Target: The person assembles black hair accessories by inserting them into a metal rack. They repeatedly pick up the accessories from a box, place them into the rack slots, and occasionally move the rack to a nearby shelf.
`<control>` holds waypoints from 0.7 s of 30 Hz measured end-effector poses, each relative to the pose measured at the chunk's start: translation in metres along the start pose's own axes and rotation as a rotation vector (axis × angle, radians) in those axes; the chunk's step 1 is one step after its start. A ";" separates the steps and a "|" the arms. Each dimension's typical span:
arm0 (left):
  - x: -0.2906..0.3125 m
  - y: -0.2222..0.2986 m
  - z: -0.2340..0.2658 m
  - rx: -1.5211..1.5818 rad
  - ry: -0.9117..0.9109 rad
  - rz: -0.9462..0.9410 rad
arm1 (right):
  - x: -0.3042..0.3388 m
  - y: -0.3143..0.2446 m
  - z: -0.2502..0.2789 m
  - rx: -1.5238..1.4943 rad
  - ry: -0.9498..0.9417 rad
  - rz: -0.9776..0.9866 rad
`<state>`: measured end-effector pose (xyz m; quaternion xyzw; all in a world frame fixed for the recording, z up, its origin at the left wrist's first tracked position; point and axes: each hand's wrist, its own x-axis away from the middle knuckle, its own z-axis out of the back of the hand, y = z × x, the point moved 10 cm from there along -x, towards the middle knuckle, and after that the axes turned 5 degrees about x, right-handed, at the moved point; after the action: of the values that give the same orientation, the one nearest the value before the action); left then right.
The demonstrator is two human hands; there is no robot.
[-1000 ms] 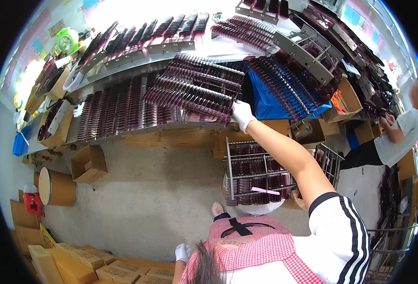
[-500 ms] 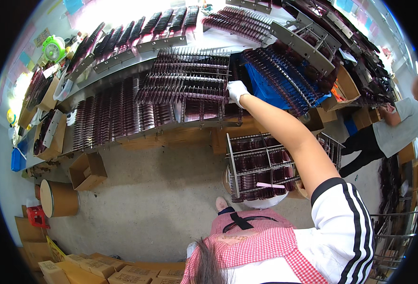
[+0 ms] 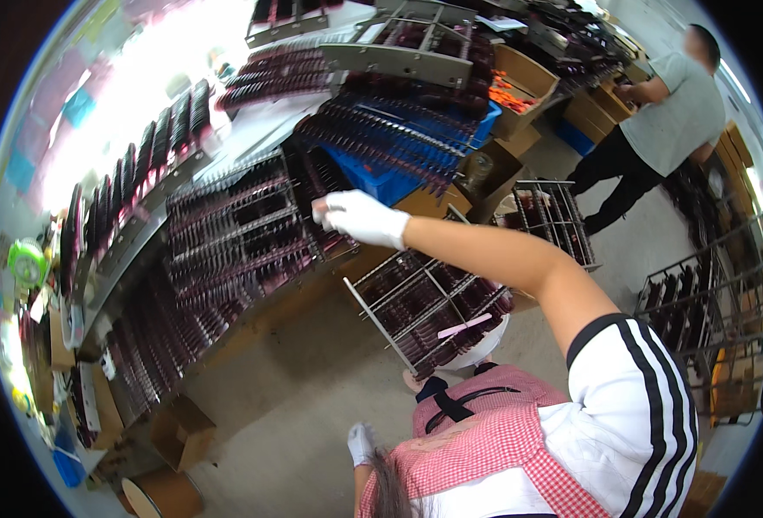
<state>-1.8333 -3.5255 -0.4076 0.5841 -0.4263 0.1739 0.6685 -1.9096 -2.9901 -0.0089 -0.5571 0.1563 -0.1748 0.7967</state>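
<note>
My right hand (image 3: 360,217), in a white glove, reaches over the workbench with its fingers loosely bent and apart. It is at the right end of a metal rack (image 3: 235,226) filled with rows of thin, dark purple, curved pieces. Nothing shows between the fingers. Low at my side hangs my gloved left hand (image 3: 361,444), fingers loosely extended and partly blurred, away from the racks. Another rack (image 3: 425,302) of dark purple pieces stands before me on a round white support, with a pink strip (image 3: 464,325) across it.
A blue bin (image 3: 377,180) with a loaded rack over it stands beyond my right hand. Farther off is a cardboard box (image 3: 520,82) holding orange bits. A co-worker (image 3: 679,112) stands at the right. An open carton (image 3: 181,432) and a round drum (image 3: 166,496) sit on the floor at left.
My view has turned to the right, so the bench appears farther left. My right hand has come off the rack's end, and my left hand has come into view.
</note>
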 end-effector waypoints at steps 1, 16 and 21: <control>0.000 0.038 -0.025 0.000 -0.061 -0.093 | 0.030 0.007 -0.001 -0.200 -0.030 -0.072; 0.221 0.221 -0.360 -0.397 -0.542 -0.803 | 0.550 0.205 0.146 -0.339 0.570 -0.870; 0.296 0.114 -0.497 -0.594 -0.898 -0.713 | 0.664 0.258 0.129 -0.012 0.267 -0.901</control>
<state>-1.5638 -3.1127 -0.0839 0.4959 -0.4741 -0.4456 0.5751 -1.2341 -3.1008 -0.2455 -0.5468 0.0010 -0.5723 0.6112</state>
